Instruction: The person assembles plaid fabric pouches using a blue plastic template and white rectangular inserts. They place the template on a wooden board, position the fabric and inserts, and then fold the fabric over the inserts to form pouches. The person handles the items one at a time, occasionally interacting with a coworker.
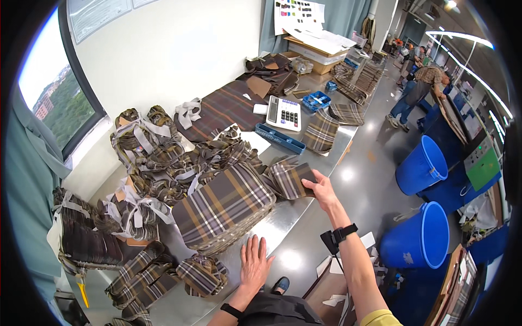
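**Two hands at plaid fabric, table edge**

Steel table (304, 209) had bare strip along near edge. One big plaid stack (225, 206) sat centre. Right hand (322, 190) pinched a small plaid bundle (291, 178) beside stack. Left hand (254, 264) lay flat, fingers spread, on bare steel. Two blue bins (421, 163) stood in the aisle.

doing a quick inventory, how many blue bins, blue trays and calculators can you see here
blue bins: 2
blue trays: 3, one long, one basket-like, one small
calculators: 1
total: 6
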The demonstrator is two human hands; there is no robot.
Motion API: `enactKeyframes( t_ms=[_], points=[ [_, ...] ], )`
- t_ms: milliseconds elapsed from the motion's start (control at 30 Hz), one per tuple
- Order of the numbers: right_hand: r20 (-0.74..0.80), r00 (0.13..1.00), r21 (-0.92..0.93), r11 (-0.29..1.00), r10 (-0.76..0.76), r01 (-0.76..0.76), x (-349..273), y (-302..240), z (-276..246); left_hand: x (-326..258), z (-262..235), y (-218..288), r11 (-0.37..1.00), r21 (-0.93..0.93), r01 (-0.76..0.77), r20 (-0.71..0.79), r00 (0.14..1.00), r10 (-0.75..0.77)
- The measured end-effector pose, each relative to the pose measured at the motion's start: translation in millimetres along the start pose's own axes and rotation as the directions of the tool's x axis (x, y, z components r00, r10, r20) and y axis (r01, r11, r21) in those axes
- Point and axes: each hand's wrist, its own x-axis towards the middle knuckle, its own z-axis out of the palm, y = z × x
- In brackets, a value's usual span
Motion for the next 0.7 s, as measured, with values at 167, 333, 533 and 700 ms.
enactKeyframes(
  t_ms=[167,333,533,700],
  points=[
    [-0.153,0.974,-0.363,0.926,-0.166,0.101,40,59,-36,5,7,6,0.999,0.034,0.002,0.007,1.000,-0.002],
    [-0.188,0.953,-0.390,0.909,-0.238,0.150,10,50,-31,1,8,7,0.997,0.061,0.053,-0.008,0.999,-0.053],
    [-0.146,0.987,-0.318,0.948,-0.073,0.023,-41,80,-70,3,5,8,0.995,0.086,0.047,-0.026,0.999,-0.045],
    [-0.134,0.990,-0.209,0.975,0.052,-0.080,-60,73,-82,1,-7,2,0.985,-0.158,0.065,-0.072,0.994,-0.077]
  ],
)
